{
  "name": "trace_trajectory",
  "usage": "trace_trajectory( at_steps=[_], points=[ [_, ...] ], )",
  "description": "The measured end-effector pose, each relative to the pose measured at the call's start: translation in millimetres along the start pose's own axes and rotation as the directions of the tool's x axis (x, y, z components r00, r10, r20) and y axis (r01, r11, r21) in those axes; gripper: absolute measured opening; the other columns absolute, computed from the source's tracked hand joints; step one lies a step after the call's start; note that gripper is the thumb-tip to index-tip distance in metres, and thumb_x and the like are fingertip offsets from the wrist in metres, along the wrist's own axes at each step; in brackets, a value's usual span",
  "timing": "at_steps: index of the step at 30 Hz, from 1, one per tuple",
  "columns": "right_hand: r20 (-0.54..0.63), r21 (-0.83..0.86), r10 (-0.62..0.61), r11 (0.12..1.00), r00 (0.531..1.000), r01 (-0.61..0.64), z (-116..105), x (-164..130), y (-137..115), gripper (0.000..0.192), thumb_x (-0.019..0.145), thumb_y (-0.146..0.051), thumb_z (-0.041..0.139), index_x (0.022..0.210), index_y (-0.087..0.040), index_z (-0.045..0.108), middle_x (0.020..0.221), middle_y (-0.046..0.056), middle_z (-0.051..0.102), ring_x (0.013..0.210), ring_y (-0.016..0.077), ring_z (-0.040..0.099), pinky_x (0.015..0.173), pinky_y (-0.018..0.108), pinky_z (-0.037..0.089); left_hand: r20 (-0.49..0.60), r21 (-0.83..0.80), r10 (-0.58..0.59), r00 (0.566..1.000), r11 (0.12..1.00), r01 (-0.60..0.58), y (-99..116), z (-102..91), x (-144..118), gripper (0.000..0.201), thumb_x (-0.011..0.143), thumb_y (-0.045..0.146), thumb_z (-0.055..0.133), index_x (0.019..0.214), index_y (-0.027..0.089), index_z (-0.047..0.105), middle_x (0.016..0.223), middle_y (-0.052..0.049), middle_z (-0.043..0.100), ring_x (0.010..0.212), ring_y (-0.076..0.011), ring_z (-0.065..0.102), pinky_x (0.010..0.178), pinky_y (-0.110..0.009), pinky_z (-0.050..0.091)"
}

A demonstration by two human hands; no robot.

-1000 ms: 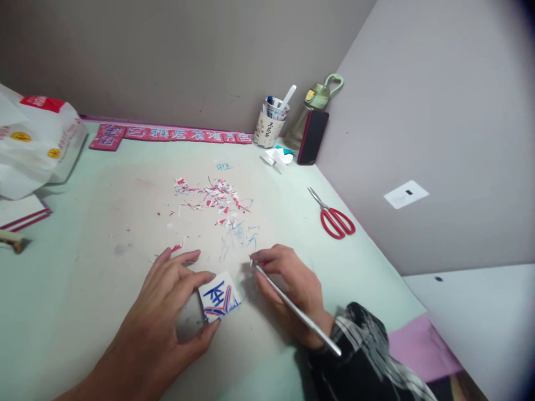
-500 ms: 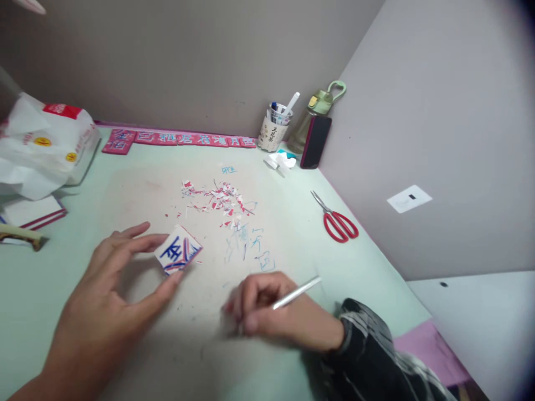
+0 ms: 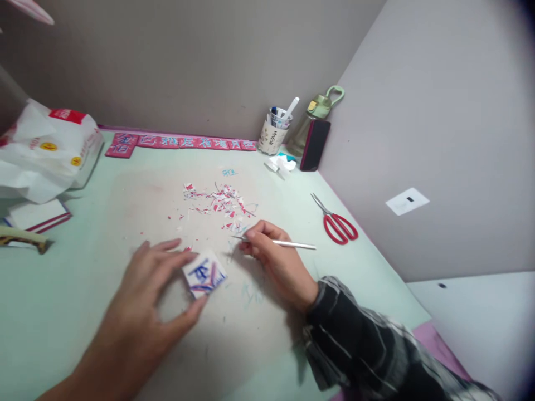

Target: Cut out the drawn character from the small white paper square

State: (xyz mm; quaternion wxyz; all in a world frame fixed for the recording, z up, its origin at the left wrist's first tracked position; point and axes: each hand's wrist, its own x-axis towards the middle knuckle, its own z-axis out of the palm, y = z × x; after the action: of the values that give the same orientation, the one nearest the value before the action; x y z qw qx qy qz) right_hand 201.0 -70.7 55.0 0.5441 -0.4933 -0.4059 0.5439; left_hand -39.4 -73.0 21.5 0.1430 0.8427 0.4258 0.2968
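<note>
My left hand [image 3: 144, 298] grips a small white square block [image 3: 204, 273] with a blue carved character and red lines, pinched between thumb and fingers on the pale green table [image 3: 62, 289]. My right hand [image 3: 273, 259] holds a thin silver carving knife [image 3: 281, 243], its tip pointing left just above and to the right of the block. A pile of red, white and blue shavings [image 3: 219, 201] lies just beyond both hands.
Red-handled scissors [image 3: 336, 222] lie at the right. A pen cup [image 3: 273, 132], green bottle [image 3: 311, 118] and dark phone [image 3: 315, 145] stand in the far corner. A row of red blocks [image 3: 179, 142] lines the wall. A white plastic bag [image 3: 45, 150] sits far left.
My left hand carried the block away to the left and has brought it back towards the centre. My right hand dropped low, then rose again with the knife tip near the block.
</note>
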Motion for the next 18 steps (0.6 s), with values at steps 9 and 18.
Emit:
trace_trajectory(
  at_steps=[9,18],
  points=[
    [0.052,-0.367,0.011,0.930,0.999,0.009,-5.8,-61.2,0.2,0.014,0.085,-0.024,0.064,0.076,-0.020,0.053,0.068,-0.004,0.050,0.062,0.0117,0.042,0.058,0.025,0.034,0.091,0.037,0.153,0.984,0.987,-0.157,14.0,12.2,0.1,0.036,0.087,0.027,0.060,0.121,0.024,0.049,0.111,-0.006,0.062,0.129,-0.0305,0.051,0.118,-0.059,0.027],
    [0.186,-0.465,0.008,0.882,0.983,0.081,-6.9,-60.2,8.8,0.014,0.085,-0.023,0.063,0.077,-0.021,0.052,0.069,-0.003,0.052,0.060,0.0107,0.041,0.054,0.024,0.033,0.122,0.037,0.135,0.983,0.989,-0.141,11.2,14.9,-2.3,0.034,0.089,0.033,0.061,0.120,0.024,0.050,0.113,-0.006,0.059,0.134,-0.0292,0.045,0.122,-0.056,0.022]
  ],
)
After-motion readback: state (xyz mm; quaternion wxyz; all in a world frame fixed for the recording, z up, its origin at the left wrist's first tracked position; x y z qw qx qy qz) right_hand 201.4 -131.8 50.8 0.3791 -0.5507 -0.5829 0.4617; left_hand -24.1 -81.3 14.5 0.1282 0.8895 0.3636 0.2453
